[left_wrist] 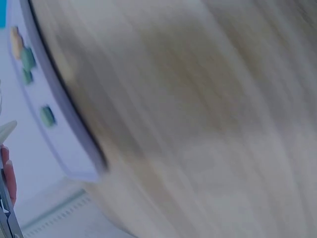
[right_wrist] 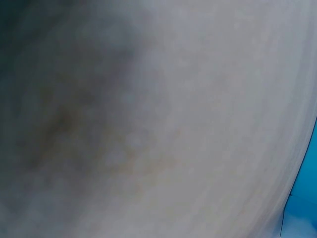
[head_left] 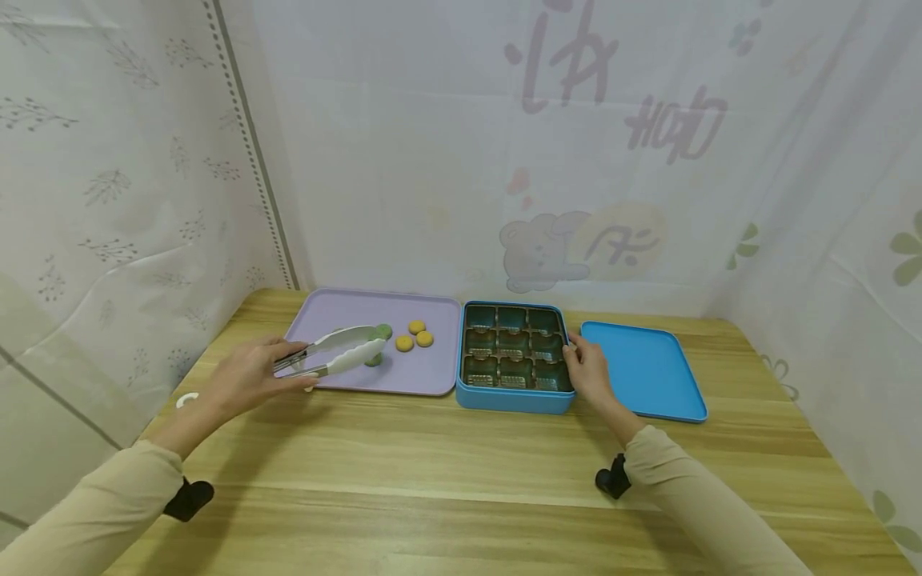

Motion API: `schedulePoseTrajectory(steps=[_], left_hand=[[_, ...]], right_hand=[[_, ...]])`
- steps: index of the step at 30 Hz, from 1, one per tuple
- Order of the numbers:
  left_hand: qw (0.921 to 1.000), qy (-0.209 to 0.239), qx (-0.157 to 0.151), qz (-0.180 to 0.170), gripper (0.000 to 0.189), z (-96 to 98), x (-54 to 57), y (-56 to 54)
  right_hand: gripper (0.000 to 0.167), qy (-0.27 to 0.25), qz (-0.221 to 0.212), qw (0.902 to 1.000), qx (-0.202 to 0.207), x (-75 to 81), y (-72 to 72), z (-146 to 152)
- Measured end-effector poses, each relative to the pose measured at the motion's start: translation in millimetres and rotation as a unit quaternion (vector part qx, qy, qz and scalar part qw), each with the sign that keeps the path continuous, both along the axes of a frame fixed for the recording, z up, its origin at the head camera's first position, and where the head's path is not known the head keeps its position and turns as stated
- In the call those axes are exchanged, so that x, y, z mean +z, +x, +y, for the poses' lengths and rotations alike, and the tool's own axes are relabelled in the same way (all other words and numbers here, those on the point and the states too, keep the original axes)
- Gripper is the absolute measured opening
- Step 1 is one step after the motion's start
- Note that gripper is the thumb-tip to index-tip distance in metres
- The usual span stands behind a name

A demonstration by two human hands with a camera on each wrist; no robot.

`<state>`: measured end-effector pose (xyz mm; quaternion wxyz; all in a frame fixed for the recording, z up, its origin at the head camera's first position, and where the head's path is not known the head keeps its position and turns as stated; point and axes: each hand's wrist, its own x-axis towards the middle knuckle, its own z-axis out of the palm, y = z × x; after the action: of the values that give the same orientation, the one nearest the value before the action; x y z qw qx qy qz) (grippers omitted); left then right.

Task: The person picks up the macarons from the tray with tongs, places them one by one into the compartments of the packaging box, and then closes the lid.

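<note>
My left hand (head_left: 245,372) grips metal tongs (head_left: 353,358) with white heads, held over the lilac tray (head_left: 338,302). The tong tips are spread a little and overlap green round pieces (head_left: 384,330) in the head view. Several yellow round pieces (head_left: 405,343) lie just right of the tips. In the left wrist view, green pieces (left_wrist: 47,115) show on the tray near its edge. My right hand (head_left: 589,370) holds the right rim of a blue box (head_left: 515,400), thumb at the rim. Inside the box sits a dark divided insert (head_left: 513,344) of small compartments.
A blue lid (head_left: 644,368) lies flat on the wooden table (head_left: 403,480), right of the box. Tray and box stand side by side close to the back edge. A patterned white curtain (head_left: 403,160) hangs behind. The right wrist view is mostly blurred.
</note>
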<state>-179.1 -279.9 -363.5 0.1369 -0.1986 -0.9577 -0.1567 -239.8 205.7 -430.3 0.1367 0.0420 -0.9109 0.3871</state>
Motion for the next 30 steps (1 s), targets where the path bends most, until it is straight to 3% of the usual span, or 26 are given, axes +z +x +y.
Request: schedulePoseTrajectory(steps=[13, 19, 25, 30], left_hand=[[0.9954, 0.007, -0.095, -0.004, 0.057, 71.1, 10.3, -9.9], [0.9941, -0.009, -0.106, -0.025, 0.061, 97.6, 14.2, -14.0], [0.9904, -0.025, -0.135, -0.014, 0.062, 117.2, 14.8, -19.1], [0.989, -0.057, -0.136, -0.014, 0.059, 129.8, 16.5, -21.5]], right_hand=[[0.035, 0.002, 0.002, 1.0, -0.001, -1.1, -0.7, 0.3], [0.035, 0.002, 0.006, 1.0, 0.0, -2.4, -2.1, 1.0], [0.034, 0.001, 0.012, 0.9999, -0.001, -2.7, -1.9, 1.1], [0.034, 0.005, 0.014, 0.9999, 0.005, -1.5, -0.1, 0.8]])
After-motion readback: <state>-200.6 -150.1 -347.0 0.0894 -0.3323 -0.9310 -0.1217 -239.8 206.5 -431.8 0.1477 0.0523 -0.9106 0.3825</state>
